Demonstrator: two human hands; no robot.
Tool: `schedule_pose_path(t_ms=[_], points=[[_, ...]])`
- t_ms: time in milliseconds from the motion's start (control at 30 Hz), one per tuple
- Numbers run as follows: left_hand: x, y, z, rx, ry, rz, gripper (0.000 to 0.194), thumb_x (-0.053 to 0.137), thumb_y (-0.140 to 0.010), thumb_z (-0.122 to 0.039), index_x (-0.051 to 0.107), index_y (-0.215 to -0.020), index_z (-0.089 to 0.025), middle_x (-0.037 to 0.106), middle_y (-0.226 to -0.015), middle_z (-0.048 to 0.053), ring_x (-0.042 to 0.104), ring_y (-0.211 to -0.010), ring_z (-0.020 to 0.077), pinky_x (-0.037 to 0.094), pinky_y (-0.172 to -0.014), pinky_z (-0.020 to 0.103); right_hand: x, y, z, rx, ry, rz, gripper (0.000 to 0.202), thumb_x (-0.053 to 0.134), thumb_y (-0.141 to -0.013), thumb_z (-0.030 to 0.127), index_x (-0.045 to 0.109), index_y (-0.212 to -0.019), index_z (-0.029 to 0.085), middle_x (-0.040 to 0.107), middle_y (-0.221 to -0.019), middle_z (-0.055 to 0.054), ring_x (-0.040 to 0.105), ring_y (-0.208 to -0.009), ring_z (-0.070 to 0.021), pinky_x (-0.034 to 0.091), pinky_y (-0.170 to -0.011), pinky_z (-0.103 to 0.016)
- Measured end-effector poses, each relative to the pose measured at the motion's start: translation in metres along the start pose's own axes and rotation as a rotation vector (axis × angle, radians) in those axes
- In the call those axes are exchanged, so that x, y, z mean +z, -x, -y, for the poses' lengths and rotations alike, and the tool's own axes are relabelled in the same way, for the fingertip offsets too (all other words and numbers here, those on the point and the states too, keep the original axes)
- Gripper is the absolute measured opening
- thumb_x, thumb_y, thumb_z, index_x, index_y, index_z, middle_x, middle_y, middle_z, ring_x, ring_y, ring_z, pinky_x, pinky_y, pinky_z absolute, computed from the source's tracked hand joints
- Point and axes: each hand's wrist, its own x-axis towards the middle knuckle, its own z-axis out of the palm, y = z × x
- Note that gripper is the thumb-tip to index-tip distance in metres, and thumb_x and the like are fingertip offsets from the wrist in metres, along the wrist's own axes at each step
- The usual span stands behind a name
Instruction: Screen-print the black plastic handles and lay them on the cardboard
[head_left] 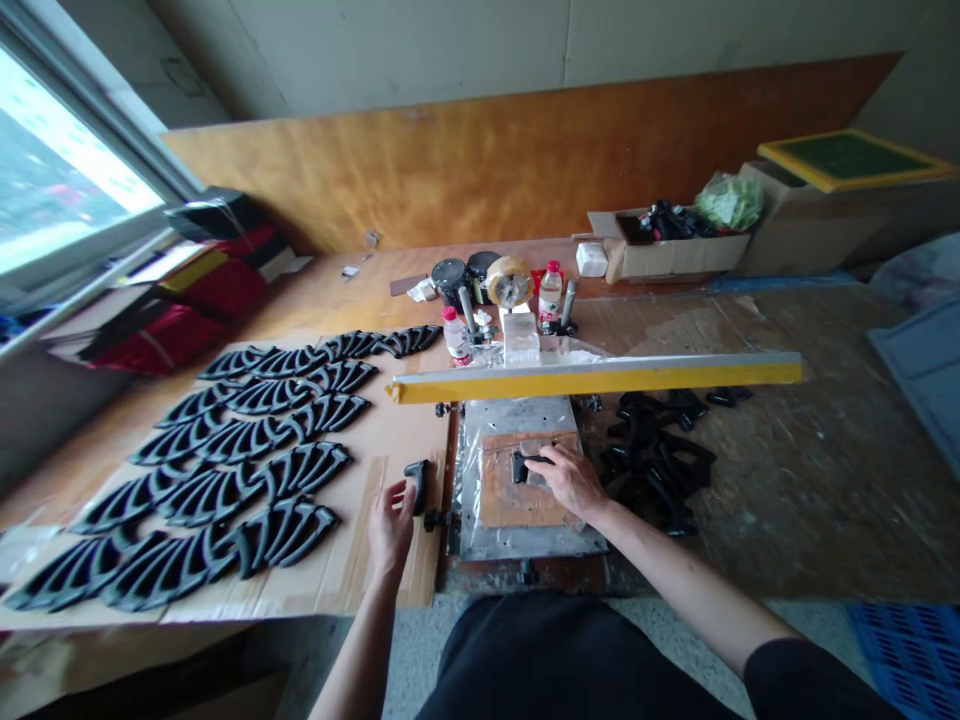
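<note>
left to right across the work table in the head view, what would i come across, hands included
laid-out rows of black parts → left hand → lone black part → black part on the board → right hand → loose black pile

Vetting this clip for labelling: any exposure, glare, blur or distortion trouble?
Head view: window blown out; pale reflections on metal plate; heaped black parts merge, dark on dark; wide lens stretches the edges; fine detail soft. Left hand and right hand outlines still readable, head view.
</note>
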Motion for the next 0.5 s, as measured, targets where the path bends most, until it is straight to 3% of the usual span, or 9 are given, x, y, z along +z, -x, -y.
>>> schedule_pose_path(t_ms=[67,133,200,267,367,433,500], points=[[-0.008,-0.007,-0.017,0.019,0.087,-0.021,0.049,0.05,-0.082,-0.058,0.063,-0.105,-0.017,0.066,-0.1,0.008,0.065,-0.08,0.0193,0.053,-0.073,0.033,-0.003,0.003,0.001,-0.042,0.131,0.021,0.034,0.049,-0.091,0.014,0.069,-0.115,0.027,0.065,-0.098,-0.007,0.056,-0.098,-0.0216,0.047,-0.087,-0.035],[-0.017,-0.015,-0.049,0.064,0.182,-0.061,0.046,0.053,-0.082,-0.056,0.063,-0.103,-0.017,0.066,-0.097,0.009,0.064,-0.081,0.0193,0.052,-0.072,0.032,-0.005,0.001,0.003,-0.067,0.157,0.026,0.033,0.048,-0.092,0.016,0.068,-0.116,0.025,0.065,-0.103,-0.008,0.055,-0.103,-0.0223,0.046,-0.091,-0.036],[-0.028,-0.022,-0.096,0.132,0.295,-0.09,0.042,0.055,-0.082,-0.053,0.064,-0.102,-0.017,0.065,-0.095,0.007,0.062,-0.083,0.0179,0.051,-0.073,0.029,-0.004,-0.006,0.005,-0.119,0.131,0.027,0.033,0.049,-0.093,0.022,0.064,-0.122,0.023,0.062,-0.122,-0.01,0.05,-0.118,-0.0233,0.043,-0.099,-0.038],[-0.038,-0.026,-0.152,0.211,0.469,-0.093,0.04,0.056,-0.083,-0.051,0.063,-0.104,-0.018,0.065,-0.091,0.005,0.061,-0.082,0.0158,0.051,-0.073,0.027,0.003,-0.014,0.009,-0.191,0.107,0.044,0.044,0.053,-0.093,0.033,0.054,-0.134,0.02,0.048,-0.142,-0.012,0.039,-0.133,-0.0262,0.035,-0.109,-0.044],[-0.049,-0.022,-0.228,0.291,0.747,0.058,0.039,0.052,-0.086,-0.051,0.063,-0.101,-0.017,0.061,-0.073,0.001,0.058,-0.064,0.0114,0.05,-0.065,0.024,0.018,-0.017,0.015,-0.295,0.084,0.131,0.07,0.062,-0.086,0.047,0.042,-0.143,0.012,0.035,-0.151,-0.017,0.028,-0.141,-0.0306,0.026,-0.114,-0.051],[-0.052,-0.013,-0.261,0.307,0.811,0.152,0.042,0.046,-0.089,-0.051,0.065,-0.098,-0.015,0.055,-0.061,-0.001,0.053,-0.055,0.0107,0.047,-0.059,0.023,0.022,-0.011,0.018,-0.35,0.026,0.187,0.066,0.063,-0.084,0.048,0.05,-0.137,0.012,0.043,-0.146,-0.017,0.035,-0.138,-0.0297,0.028,-0.114,-0.049],[-0.054,-0.003,-0.273,0.313,0.805,0.182,0.045,0.043,-0.091,-0.052,0.067,-0.096,-0.014,0.056,-0.061,0.0,0.052,-0.054,0.0111,0.045,-0.057,0.023,0.016,0.0,0.017,-0.386,-0.086,0.224,0.048,0.059,-0.088,0.044,0.06,-0.127,0.016,0.057,-0.134,-0.013,0.048,-0.129,-0.0244,0.035,-0.111,-0.043]])
